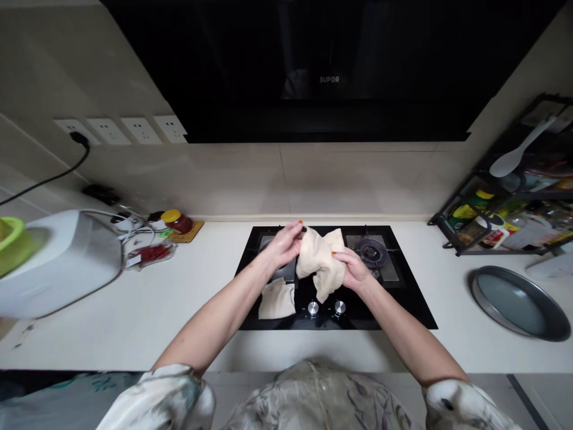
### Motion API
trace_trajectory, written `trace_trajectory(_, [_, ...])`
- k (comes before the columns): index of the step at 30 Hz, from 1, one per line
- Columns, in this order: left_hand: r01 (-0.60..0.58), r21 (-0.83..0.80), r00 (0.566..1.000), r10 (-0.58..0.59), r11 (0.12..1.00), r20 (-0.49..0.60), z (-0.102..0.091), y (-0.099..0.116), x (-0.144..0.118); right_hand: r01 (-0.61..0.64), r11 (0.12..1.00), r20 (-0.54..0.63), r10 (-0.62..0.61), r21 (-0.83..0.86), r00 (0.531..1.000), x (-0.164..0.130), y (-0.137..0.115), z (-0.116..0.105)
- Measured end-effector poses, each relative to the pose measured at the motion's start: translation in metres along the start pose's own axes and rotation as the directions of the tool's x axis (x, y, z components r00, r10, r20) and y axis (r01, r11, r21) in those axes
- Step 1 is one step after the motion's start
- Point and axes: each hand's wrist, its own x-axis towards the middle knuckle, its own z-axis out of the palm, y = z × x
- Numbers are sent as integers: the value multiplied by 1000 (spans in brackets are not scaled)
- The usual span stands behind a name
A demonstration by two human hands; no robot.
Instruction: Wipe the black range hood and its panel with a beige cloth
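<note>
Two hands, left hand [283, 246], right hand [353, 269], gripping beige cloth [320, 263] above stove [403, 298]

A beige cloth [320, 263] (crumpled, one corner hanging down) is held up above the black hob [403, 298]; a second beige cloth [277, 300] is laid flat there.

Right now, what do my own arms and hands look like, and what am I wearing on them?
Both forearms are bare from above the elbow down. The left hand and right hand wear no gloves, rings or watch that show. The fingernails are painted orange-red. Short, loose sleeves end near the elbows: pale cream fabric with a soft grey-green leaf or flower print, matching the top at the chest.
</note>
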Motion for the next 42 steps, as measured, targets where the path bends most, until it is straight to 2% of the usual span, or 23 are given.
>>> trace_trajectory(3, [70, 116, 974, -93, 991, 205, -17, -30, -8, -19, 1000, -62, 19, 0, 998, 6, -8, -8])
trace_trajectory(5, [39, 254, 957, -110, 966, 269, -29, -45, -8, -52, 998, -129, 49, -22, 990, 9, -14, -17])
trace_trajectory(7, [-57, 371, 976, -26, 927, 216, -40, -52, -4, -102, 992, -172, 88, -74, 981, 10, -17, -27])
trace_trajectory(9, [-140, 455, 985, 78, 880, 152, -51, -51, 1, -179, 971, -160, 154, -158, 975, 7, -18, -37])
trace_trajectory(11, [-177, 516, 983, 128, 838, 129, -60, -46, 5, -257, 931, -148, 225, -259, 963, 2, -18, -47])
trace_trajectory(13, [-201, 596, 980, 154, 777, 129, -67, -40, 6, -299, 897, -188, 248, -325, 950, -3, -19, -55])
trace_trajectory(16, [-227, 715, 974, 172, 661, 149, -75, -32, 2, -271, 902, -196, 214, -336, 957, -10, -25, -63])
trace_trajectory(19, [-252, 817, 964, 208, 518, 165, -80, -26, -2, -211, 897, -90, 191, -389, 977, -13, -29, -66])
trace_trajectory(21, [-258, 870, 957, 238, 420, 169, -83, -23, -4, -182, 836, -66, 173, -518, 983, -13, -29, -71])
trace_trajectory(24, [-241, 920, 952, 260, 310, 162, -86, -20, -6, -154, 653, -78, 143, -742, 987, -9, -29, -82])
trace_trajectory(26, [-222, 937, 952, 268, 270, 149, -88, -20, -5, -114, 510, -78, 92, -852, 993, -5, -31, -90])
trace_trajectory(28, [-210, 945, 949, 287, 252, 134, -88, -20, -4, -45, 397, -58, -22, -917, 998, 0, -34, -94])
trace_trajectory(30, [-208, 945, 944, 306, 252, 126, -87, -19, -1, 33, 376, -29, -158, -926, 987, 6, -36, -94])
trace_trajectory(31, [-214, 945, 940, 317, 248, 129, -86, -18, 0, 64, 418, -27, -207, -906, 978, 8, -36, -92])
trace_trajectory(32, [-228, 933, 936, 325, 279, 131, -86, -18, 0, 78, 490, -47, -238, -868, 970, 10, -34, -90])
trace_trajectory(33, [-245, 905, 937, 326, 347, 128, -85, -18, 1, 72, 579, -92, -249, -812, 964, 13, -31, -87])
trace_trajectory(36, [-254, 729, 958, 268, 636, 100, -83, -22, -1, -11, 827, -293, -187, -562, 938, 17, -15, -78])
trace_trajectory(38, [-210, 624, 976, 201, 753, 86, -82, -25, -4, -47, 914, -350, -107, -404, 931, 16, -4, -72])
trace_trajectory(40, [-153, 557, 988, 145, 816, 60, -82, -28, -7, -60, 946, -298, -40, -319, 954, 12, 2, -67])
trace_trajectory(42, [-60, 420, 998, 68, 905, -4, -82, -28, -10, -52, 940, -193, -15, -337, 981, 8, 3, -64])
